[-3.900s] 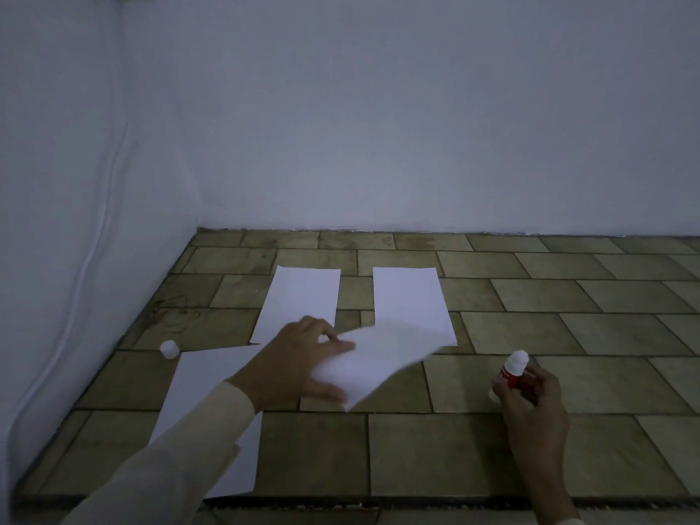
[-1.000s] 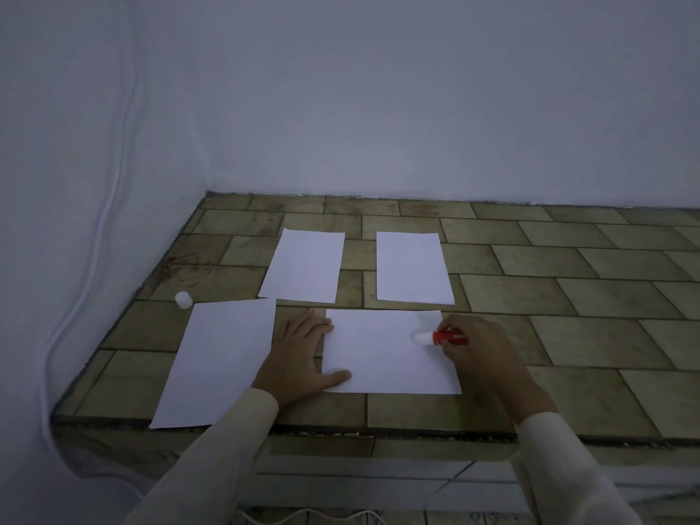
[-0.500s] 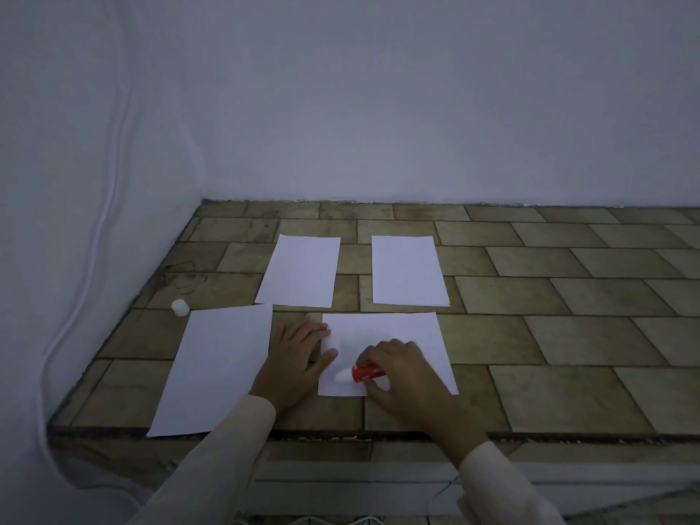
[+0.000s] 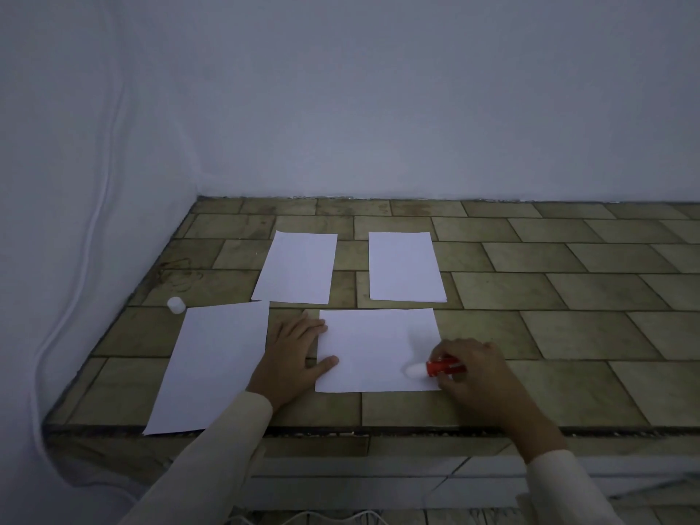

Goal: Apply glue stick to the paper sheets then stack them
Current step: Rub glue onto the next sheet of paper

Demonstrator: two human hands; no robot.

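Observation:
Several white paper sheets lie flat on a tiled counter. The near middle sheet point(image 4: 371, 346) lies crosswise. My left hand point(image 4: 293, 352) presses flat on its left edge, fingers spread. My right hand point(image 4: 473, 367) grips a red glue stick point(image 4: 441, 367), whose white tip touches the sheet near its right front corner. A larger sheet point(image 4: 216, 363) lies to the left, reaching the counter's front edge. Two more sheets sit behind: one at back left point(image 4: 297, 267), one at back right point(image 4: 405, 267).
The glue stick's white cap point(image 4: 175, 305) stands near the left wall beside the large sheet. The tiled counter point(image 4: 568, 316) stretches bare to the right. Walls close off the back and left. A white cable point(image 4: 87, 240) runs down the left wall.
My right hand has swept the glue stick from the sheet's left part to its right front corner. My left hand still holds the sheet's left edge.

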